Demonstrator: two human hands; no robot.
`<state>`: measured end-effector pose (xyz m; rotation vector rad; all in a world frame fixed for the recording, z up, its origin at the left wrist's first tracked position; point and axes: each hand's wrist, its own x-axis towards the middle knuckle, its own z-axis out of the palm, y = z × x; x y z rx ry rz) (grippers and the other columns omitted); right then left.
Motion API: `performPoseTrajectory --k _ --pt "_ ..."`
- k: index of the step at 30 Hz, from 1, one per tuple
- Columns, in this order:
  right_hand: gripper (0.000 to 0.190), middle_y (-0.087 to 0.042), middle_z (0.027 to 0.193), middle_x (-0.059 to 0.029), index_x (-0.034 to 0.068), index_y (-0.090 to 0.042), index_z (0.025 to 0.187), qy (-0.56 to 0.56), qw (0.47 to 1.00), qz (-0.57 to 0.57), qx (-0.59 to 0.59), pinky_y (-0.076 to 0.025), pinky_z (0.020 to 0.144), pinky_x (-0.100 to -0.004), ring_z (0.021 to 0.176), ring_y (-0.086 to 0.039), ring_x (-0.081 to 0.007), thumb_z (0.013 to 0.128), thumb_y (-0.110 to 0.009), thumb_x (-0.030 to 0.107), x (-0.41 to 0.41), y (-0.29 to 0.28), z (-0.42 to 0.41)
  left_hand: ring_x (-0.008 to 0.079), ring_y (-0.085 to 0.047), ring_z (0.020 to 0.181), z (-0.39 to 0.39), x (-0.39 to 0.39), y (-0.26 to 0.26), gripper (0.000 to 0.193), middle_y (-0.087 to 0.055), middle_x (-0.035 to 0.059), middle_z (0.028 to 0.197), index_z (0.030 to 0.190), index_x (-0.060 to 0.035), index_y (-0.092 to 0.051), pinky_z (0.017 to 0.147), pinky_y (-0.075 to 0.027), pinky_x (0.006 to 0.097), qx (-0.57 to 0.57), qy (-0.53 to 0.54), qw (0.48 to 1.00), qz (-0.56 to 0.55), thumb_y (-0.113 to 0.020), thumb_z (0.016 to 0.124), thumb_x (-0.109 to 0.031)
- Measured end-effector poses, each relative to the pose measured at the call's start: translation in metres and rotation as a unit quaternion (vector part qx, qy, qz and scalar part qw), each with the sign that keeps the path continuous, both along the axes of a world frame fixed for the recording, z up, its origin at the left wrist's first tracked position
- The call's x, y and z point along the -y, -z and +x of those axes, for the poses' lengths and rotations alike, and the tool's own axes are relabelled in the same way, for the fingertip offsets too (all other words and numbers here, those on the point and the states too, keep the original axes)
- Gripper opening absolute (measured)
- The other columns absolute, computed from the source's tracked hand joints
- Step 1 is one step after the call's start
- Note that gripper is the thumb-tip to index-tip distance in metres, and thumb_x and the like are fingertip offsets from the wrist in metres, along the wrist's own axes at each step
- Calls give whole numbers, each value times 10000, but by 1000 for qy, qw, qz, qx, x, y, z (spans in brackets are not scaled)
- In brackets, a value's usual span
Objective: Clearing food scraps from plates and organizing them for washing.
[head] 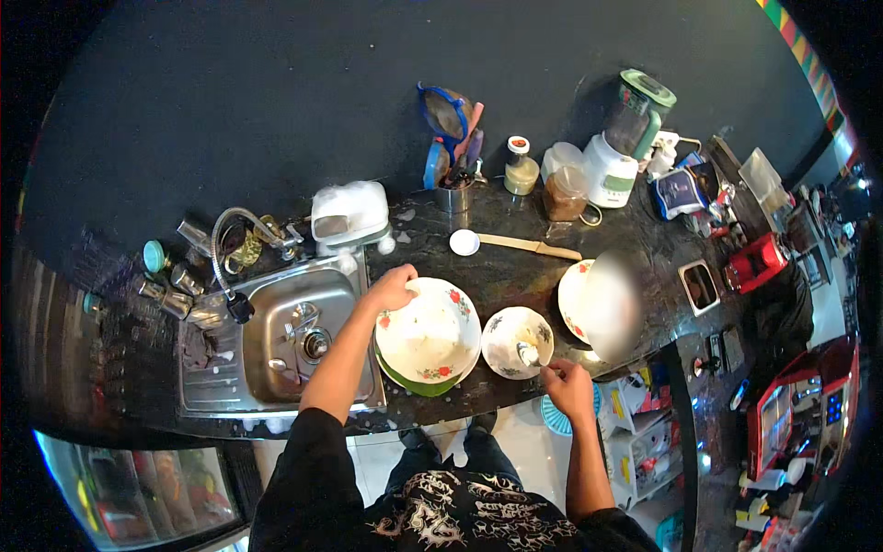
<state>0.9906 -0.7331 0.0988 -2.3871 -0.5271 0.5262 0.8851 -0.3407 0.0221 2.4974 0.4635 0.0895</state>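
Note:
My left hand (394,288) grips the rim of a large white bowl with red flowers (429,331), which rests on a green and white dish (424,388) beside the sink. With my right hand (568,386) I hold a metal spoon (528,355) by its handle. The spoon's head is inside a smaller floral bowl (502,331), just right of the large one. Further right stands another flowered bowl (574,300), its right part hidden by a blurred patch. Behind the bowls lies a wooden-handled utensil (531,245) beside a small round white dish (464,242).
A steel sink (276,283) with cutlery and a flexible faucet (224,241) is at the left. Along the wall stand a foamy white container (350,212), a utensil holder (455,198), jars (521,176) and a blender (621,152). A steel container (699,288) sits at the right.

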Motion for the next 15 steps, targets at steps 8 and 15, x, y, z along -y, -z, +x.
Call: performPoseTrajectory --k 8,15 --pt "253 -649 755 -190 38 -682 888 -10 999 46 -13 -493 634 -398 705 -639 -340 768 -590 242 2 13 1 157 -559 795 -59 -32 -23 203 -586 86 843 923 -28 -510 664 -460 315 -34 -89 966 -241 -638 765 -19" --pt "228 -637 754 -212 4 -670 890 -34 996 80 -31 -490 633 -381 708 -639 -336 778 -561 170 -5 18 15 182 -598 948 -141 7 -9 396 -621 85 1025 1117 17 -523 822 -483 302 166 -191 839 -483 -587 730 75"
